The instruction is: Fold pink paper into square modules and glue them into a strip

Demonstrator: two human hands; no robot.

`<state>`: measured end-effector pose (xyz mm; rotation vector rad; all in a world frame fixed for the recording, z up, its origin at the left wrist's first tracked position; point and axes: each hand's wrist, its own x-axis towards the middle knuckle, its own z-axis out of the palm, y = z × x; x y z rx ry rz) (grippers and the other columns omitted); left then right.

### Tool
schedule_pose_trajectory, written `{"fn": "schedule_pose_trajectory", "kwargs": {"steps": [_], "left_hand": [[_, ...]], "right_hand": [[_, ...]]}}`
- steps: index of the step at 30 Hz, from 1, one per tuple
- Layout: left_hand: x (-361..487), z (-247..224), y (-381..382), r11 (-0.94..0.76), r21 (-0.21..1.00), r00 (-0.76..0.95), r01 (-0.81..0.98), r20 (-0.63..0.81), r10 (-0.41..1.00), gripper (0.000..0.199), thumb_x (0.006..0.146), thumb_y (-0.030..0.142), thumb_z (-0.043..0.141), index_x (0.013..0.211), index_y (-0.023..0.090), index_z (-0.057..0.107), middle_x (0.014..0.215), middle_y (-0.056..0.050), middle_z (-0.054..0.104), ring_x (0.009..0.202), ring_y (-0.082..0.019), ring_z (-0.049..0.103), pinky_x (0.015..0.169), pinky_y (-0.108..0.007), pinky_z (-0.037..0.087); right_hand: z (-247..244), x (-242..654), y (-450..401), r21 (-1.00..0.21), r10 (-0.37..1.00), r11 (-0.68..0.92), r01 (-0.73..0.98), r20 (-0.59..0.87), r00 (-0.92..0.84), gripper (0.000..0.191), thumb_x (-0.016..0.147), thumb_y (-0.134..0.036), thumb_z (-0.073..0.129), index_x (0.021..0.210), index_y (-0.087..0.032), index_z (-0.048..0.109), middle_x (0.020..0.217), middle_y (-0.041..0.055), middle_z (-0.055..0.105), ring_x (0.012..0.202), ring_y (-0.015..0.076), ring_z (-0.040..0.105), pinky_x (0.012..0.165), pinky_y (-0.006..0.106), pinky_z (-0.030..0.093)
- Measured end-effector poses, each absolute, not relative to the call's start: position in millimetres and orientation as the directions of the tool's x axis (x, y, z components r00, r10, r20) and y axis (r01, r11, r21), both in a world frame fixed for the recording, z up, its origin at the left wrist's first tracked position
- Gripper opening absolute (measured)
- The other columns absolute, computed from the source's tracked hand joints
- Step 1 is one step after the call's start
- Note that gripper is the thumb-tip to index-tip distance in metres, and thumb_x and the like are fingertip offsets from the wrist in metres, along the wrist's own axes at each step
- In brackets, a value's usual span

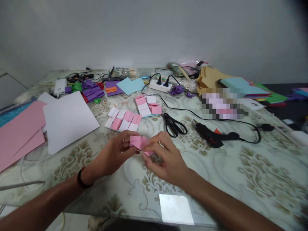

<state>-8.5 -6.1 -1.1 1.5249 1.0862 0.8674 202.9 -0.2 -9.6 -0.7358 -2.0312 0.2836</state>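
Observation:
Between my two hands, above the patterned tabletop, is a small folded piece of pink paper (136,141). My left hand (117,152) pinches its left end between thumb and fingers. The fingers of my right hand (166,158) close on its right end, where a fold stands up. Just beyond lie pink and white folded paper pieces (125,119), set in rows. A second group of pink and white folded pieces (144,106) rests on light blue paper behind them. Black-handled scissors (174,125) lie beyond my right hand.
A black glue gun (209,134) lies to the right, its cord trailing back near a white power strip (160,86). White sheets (69,120) and pink sheets (21,131) cover the left side. Purple folded pieces (92,91) and a brown paper stack (211,78) sit at the back.

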Motion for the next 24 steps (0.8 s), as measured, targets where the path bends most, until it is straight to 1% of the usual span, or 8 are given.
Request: {"fn": "schedule_pose_trajectory", "kwargs": {"steps": [4, 6, 9, 12, 16, 20, 22, 24], "left_hand": [[-1, -7, -3, -0.187, 0.927, 0.273, 0.324, 0.097, 0.957, 0.041, 0.089, 0.01, 0.062, 0.127, 0.022, 0.055, 0.082, 0.002, 0.073, 0.076, -0.012, 0.074, 0.068, -0.021, 0.061], [0, -12, -3, -0.254, 0.902, 0.263, 0.35, 0.165, 0.951, 0.04, 0.085, 0.007, 0.062, 0.121, 0.022, 0.054, 0.079, 0.004, 0.071, 0.07, -0.009, 0.072, 0.065, -0.018, 0.06], [-1, -16, -4, -0.315, 0.856, 0.253, 0.409, 0.226, 0.941, 0.033, 0.083, 0.008, 0.064, 0.111, 0.023, 0.056, 0.085, 0.003, 0.074, 0.072, -0.01, 0.073, 0.066, -0.02, 0.061], [-7, -16, -5, -0.293, 0.82, 0.297, 0.492, 0.158, 0.942, 0.015, 0.089, 0.014, 0.064, 0.102, 0.022, 0.064, 0.089, 0.0, 0.078, 0.076, -0.014, 0.077, 0.063, -0.02, 0.059], [-12, -14, -4, -0.353, 0.763, 0.35, 0.541, 0.177, 0.92, 0.01, 0.091, 0.013, 0.061, 0.095, 0.02, 0.067, 0.078, 0.0, 0.076, 0.069, -0.014, 0.075, 0.063, -0.023, 0.059], [-14, -11, -2, -0.507, 0.7, 0.43, 0.503, 0.306, 0.85, 0.026, 0.086, 0.007, 0.061, 0.107, 0.02, 0.068, 0.108, -0.007, 0.078, 0.098, -0.021, 0.077, 0.087, -0.034, 0.063], [-15, -7, -2, -0.522, 0.721, 0.484, 0.456, 0.291, 0.825, 0.036, 0.085, 0.006, 0.062, 0.116, 0.022, 0.069, 0.123, -0.01, 0.074, 0.114, -0.024, 0.072, 0.099, -0.04, 0.06], [-16, -4, -3, -0.453, 0.802, 0.534, 0.39, 0.205, 0.821, 0.04, 0.087, 0.008, 0.062, 0.123, 0.024, 0.068, 0.129, -0.01, 0.072, 0.12, -0.025, 0.069, 0.101, -0.041, 0.059]], "right_hand": [[-13, 209, 6, -0.738, 0.8, 0.597, 0.316, 0.513, -0.313, 0.033, 0.094, -0.02, 0.063, 0.127, -0.022, 0.056, 0.119, 0.0116, 0.06, 0.105, 0.0245, 0.061, 0.088, 0.044, 0.054], [-15, 211, 10, -0.819, 0.857, 0.49, 0.298, 0.39, -0.336, 0.036, 0.094, -0.02, 0.066, 0.129, -0.023, 0.056, 0.122, 0.0114, 0.062, 0.106, 0.0231, 0.063, 0.091, 0.043, 0.055], [-19, 212, 14, -0.879, 0.887, 0.377, 0.293, 0.251, -0.388, 0.034, 0.091, -0.018, 0.071, 0.123, -0.022, 0.061, 0.116, 0.0089, 0.066, 0.098, 0.0206, 0.065, 0.085, 0.038, 0.057], [-21, 212, 14, -0.894, 0.902, 0.322, 0.311, 0.189, -0.389, 0.039, 0.085, -0.013, 0.075, 0.121, -0.021, 0.062, 0.106, 0.0055, 0.065, 0.088, 0.0182, 0.064, 0.076, 0.033, 0.055], [-23, 212, 14, -0.901, 0.89, 0.316, 0.296, 0.174, -0.421, 0.044, 0.081, -0.012, 0.079, 0.121, -0.022, 0.063, 0.107, 0.0049, 0.064, 0.095, 0.02, 0.064, 0.078, 0.032, 0.054], [-28, 213, 15, -0.924, 0.908, 0.282, 0.26, 0.17, -0.382, 0.037, 0.086, -0.017, 0.078, 0.12, -0.023, 0.064, 0.106, 0.0045, 0.068, 0.093, 0.0196, 0.066, 0.074, 0.031, 0.053], [-29, 214, 15, -0.94, 0.92, 0.252, 0.228, 0.16, -0.358, 0.033, 0.087, -0.019, 0.077, 0.118, -0.024, 0.065, 0.104, 0.0042, 0.069, 0.084, 0.0179, 0.065, 0.068, 0.029, 0.051], [-27, 214, 14, -0.949, 0.925, 0.234, 0.211, 0.151, -0.347, 0.031, 0.088, -0.02, 0.076, 0.117, -0.024, 0.066, 0.103, 0.0036, 0.07, 0.078, 0.0164, 0.062, 0.064, 0.029, 0.049]]}}
